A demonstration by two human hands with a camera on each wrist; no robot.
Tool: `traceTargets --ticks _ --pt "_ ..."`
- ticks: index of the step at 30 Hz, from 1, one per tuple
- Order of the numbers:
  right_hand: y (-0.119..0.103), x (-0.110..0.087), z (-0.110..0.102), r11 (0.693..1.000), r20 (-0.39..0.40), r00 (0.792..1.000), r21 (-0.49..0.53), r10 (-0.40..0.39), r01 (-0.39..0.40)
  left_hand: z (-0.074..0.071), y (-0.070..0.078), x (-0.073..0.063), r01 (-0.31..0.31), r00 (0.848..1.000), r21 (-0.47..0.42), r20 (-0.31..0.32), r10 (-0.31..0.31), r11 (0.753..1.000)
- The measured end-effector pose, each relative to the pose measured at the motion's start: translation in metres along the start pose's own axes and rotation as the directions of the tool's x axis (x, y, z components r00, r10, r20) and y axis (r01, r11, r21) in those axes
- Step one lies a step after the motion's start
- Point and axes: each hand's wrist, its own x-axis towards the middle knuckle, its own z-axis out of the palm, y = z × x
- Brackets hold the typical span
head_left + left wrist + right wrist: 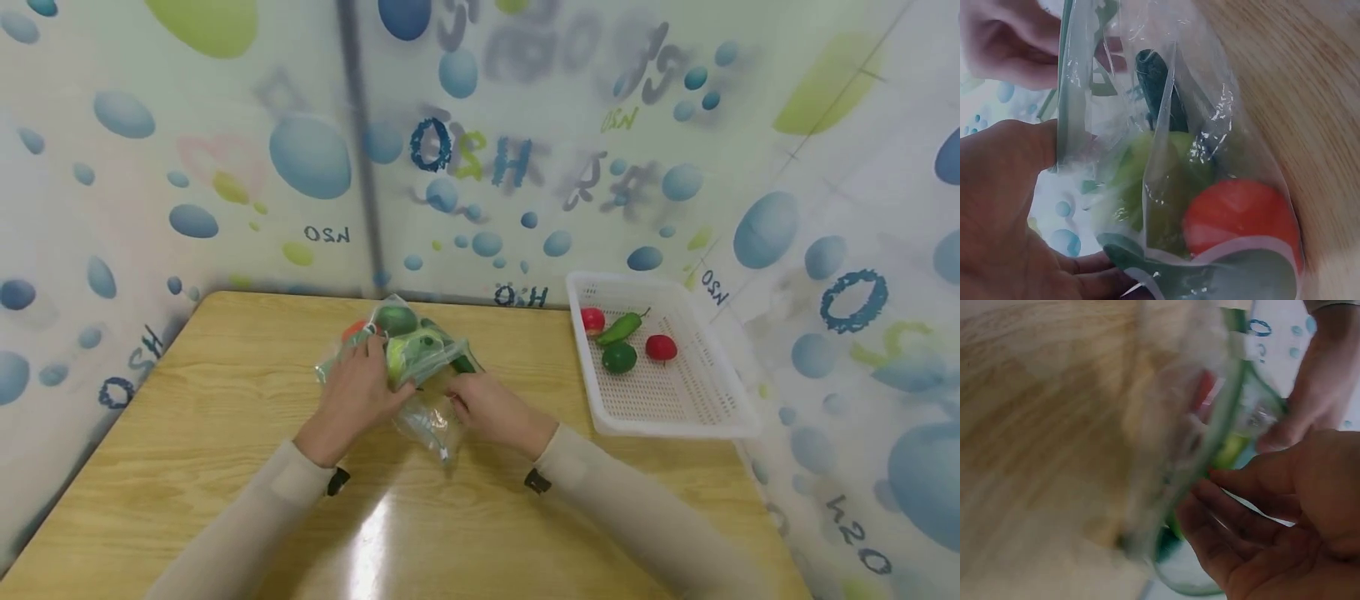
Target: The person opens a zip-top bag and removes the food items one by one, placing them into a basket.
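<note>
Clear plastic bag (420,375) of produce at frame centre on the worktop (225,400). Left hand (360,392) grips its left edge, right hand (487,408) pinches the lower right edge. White basket (697,400) with vegetables sits right of centre, well apart.

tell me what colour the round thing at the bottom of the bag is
Red-orange. The round thing shows best in the left wrist view, inside the clear plastic bag.

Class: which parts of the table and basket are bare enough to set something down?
Bare: the table left of the left hand, its near edge, and the white basket's near half. Crowded: around the plastic bag and the basket's far end.
</note>
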Motion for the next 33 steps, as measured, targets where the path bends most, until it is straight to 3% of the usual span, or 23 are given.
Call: traceTargets --ticks 4,10,21,33 --pt "0.008 0.013 0.02 0.999 -0.034 0.999 -0.016 -0.033 0.032 0.003 0.001 -0.002 -0.011 0.998 -0.021 0.053 0.012 1.0" --pt "0.01 0.019 0.031 0.999 -0.06 0.998 0.022 0.027 -0.026 0.007 0.003 -0.008 -0.047 0.99 -0.001 0.132 0.047 0.999" --pt "0.002 0.024 0.038 0.991 -0.027 0.995 0.087 0.1 -0.097 0.012 0.001 -0.009 -0.043 0.99 -0.016 0.135 0.044 0.999" --pt "0.001 0.026 0.047 0.994 -0.074 0.992 0.034 0.105 -0.103 0.015 -0.001 -0.011 -0.028 0.988 -0.037 0.148 0.033 0.999"
